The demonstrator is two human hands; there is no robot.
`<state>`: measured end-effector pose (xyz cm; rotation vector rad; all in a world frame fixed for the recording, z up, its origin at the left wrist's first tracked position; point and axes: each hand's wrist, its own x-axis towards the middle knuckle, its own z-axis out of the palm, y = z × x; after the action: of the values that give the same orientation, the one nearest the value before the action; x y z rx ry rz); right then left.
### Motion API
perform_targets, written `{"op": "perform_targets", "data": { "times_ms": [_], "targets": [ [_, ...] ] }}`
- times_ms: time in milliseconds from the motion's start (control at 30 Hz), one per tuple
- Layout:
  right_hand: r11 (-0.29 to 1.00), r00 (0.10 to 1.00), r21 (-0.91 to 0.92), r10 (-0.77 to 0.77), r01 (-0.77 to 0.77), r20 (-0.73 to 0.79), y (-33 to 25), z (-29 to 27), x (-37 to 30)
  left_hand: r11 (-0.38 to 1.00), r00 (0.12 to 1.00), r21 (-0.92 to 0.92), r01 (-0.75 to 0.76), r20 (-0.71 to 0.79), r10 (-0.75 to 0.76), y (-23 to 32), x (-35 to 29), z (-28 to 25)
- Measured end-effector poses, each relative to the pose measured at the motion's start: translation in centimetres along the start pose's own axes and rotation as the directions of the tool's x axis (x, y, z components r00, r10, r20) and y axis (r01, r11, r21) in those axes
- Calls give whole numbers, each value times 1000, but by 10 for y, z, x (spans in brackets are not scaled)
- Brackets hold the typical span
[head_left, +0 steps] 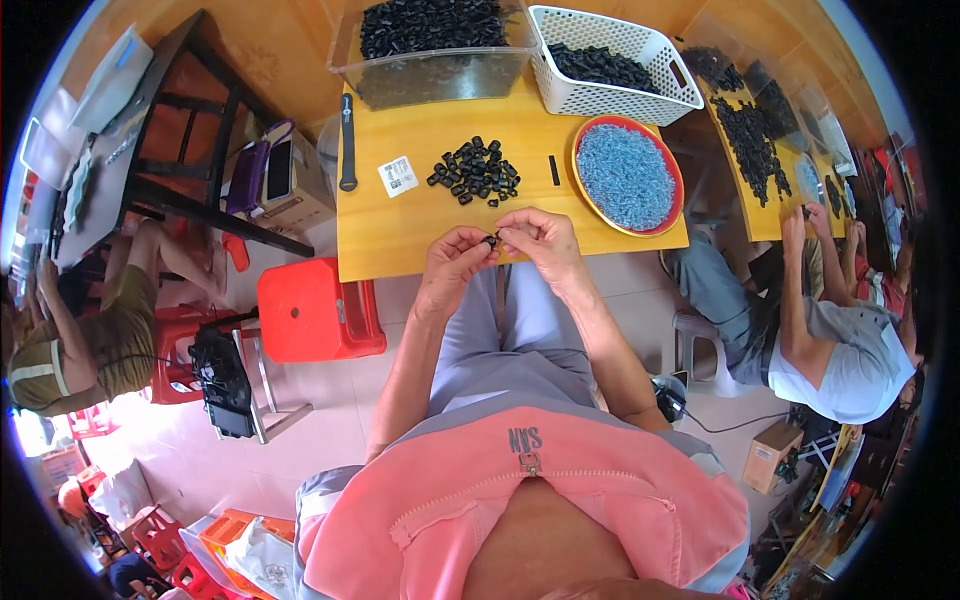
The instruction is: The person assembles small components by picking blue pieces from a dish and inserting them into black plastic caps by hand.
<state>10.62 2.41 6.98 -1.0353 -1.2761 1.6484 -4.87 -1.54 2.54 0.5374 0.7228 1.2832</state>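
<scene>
A small, shiny black part (490, 241) sits above the near edge of the yellow desk (385, 235), pinched in the left hand (455, 264). The right hand (545, 243) has its fingertips bunched just right of it; whether they grip anything, I cannot tell.

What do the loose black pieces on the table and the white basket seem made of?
Black pieces: likely glossy moulded plastic, going by their bright highlights, though painted metal is possible. White basket: probably satin plastic, judging by its regular grid of small holes.
</scene>
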Motion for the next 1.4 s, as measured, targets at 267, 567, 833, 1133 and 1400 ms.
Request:
{"op": "perform_targets", "data": {
  "times_ms": [267,567,833,1133,1400],
  "targets": [
    [998,999,-58,-21,20,-25,3,4,-3,997,1000,72,-4,-3,4,0,1,-1],
    [978,997,-203,-62,51,-51,5,3,-5,981,997,181,-71,-29,78,-2,0,3],
    [986,999,-164,-30,28,-12,5,-5,-4,965,997,253,-77,-6,81,4,0,9],
    [900,983,-416,-174,135,-57,8,3,-11,943,996,320,-91,25,87,9,-3,13],
    [877,974,-454,-214,156,-79,10,2,-12,928,992,354,-117,-11,129,4,-2,15]
  ]
}}
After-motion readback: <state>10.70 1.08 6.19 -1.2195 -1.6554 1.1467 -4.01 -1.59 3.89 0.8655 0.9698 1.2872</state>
